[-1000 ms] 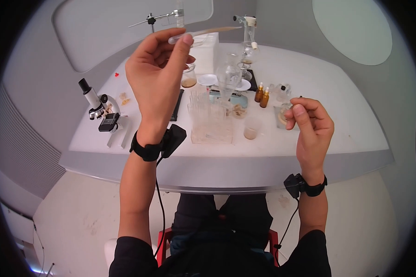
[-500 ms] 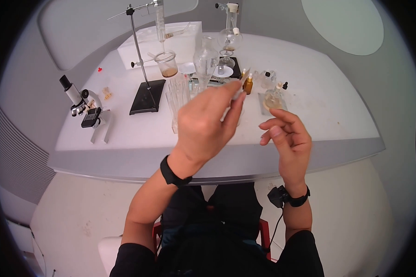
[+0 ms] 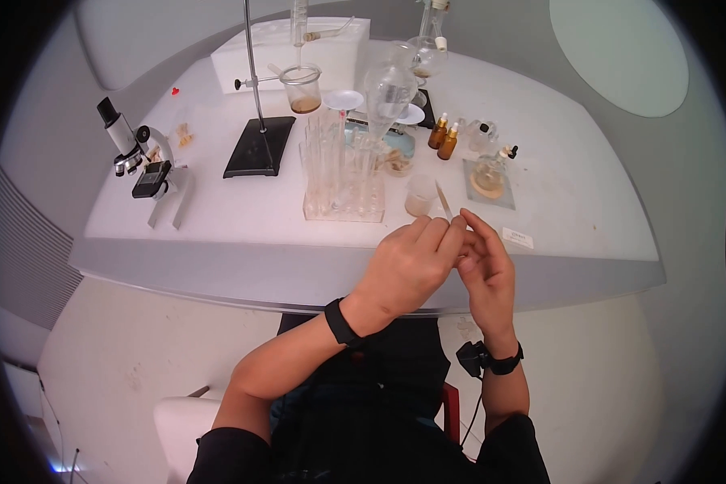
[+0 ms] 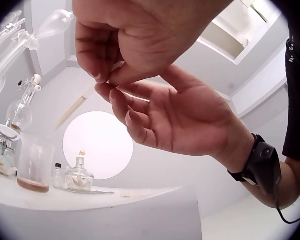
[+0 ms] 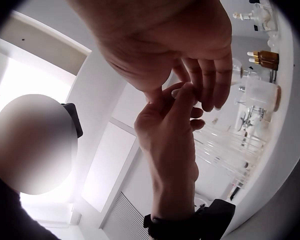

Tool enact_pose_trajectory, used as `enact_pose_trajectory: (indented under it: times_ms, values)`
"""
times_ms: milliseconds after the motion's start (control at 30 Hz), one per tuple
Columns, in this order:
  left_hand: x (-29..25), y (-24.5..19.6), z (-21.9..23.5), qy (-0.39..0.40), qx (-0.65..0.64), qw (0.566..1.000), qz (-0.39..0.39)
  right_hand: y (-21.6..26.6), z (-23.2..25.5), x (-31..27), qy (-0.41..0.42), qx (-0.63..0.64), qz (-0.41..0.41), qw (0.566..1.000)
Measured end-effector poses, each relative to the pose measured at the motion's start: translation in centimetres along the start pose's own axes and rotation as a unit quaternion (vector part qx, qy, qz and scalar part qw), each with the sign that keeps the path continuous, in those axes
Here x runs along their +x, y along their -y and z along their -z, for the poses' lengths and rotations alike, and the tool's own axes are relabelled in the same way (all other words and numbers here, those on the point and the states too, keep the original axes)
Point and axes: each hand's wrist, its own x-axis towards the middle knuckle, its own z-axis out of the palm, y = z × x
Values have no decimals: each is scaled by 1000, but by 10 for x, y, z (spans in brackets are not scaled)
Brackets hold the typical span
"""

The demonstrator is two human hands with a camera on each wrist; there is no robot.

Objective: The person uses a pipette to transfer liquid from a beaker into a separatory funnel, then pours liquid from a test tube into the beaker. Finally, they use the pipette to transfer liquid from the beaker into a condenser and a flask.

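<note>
In the head view my left hand (image 3: 407,262) pinches a slim translucent dropper (image 3: 444,200), its tan-tinted stem pointing up and away over the table. The left wrist view shows the same stem (image 4: 72,110) slanting out from the fingertips. My right hand (image 3: 488,278) meets the left at the fingertips, palm inward and fingers loosely bent, touching the left fingers. Between the left thumb and forefinger a pale end of the dropper (image 5: 175,93) shows in the right wrist view; the rest there is hidden. Just beyond the hands stands a small plastic beaker (image 3: 421,198) with brownish liquid.
A rack (image 3: 344,211) of test tubes stands left of the beaker, a stand (image 3: 258,145) and microscope (image 3: 141,153) farther left. Brown dropper bottles (image 3: 448,145) and a squat glass bottle (image 3: 490,171) are right. A large glass vessel (image 3: 390,85) rises behind the rack.
My left hand has come down and to the right with the dropper, from high over the table to my right hand. The right hand has shifted lower and left.
</note>
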Motion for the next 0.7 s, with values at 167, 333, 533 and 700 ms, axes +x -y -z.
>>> enact_pose_trajectory:
  times_ms: [167,333,533,700]
  values:
    - [-5,-1,-2,31,-33,999,31,-11,3,0,2,11,-7,1000]
    - [-6,-4,-8,44,-51,997,42,-19,8,1,1,34,-22,999]
    - [-2,-7,-12,36,-68,996,43,-19,9,5,-53,-6,-8,999]
    - [-1,-7,-7,52,-78,995,32,-21,12,10,-110,-10,-25,994]
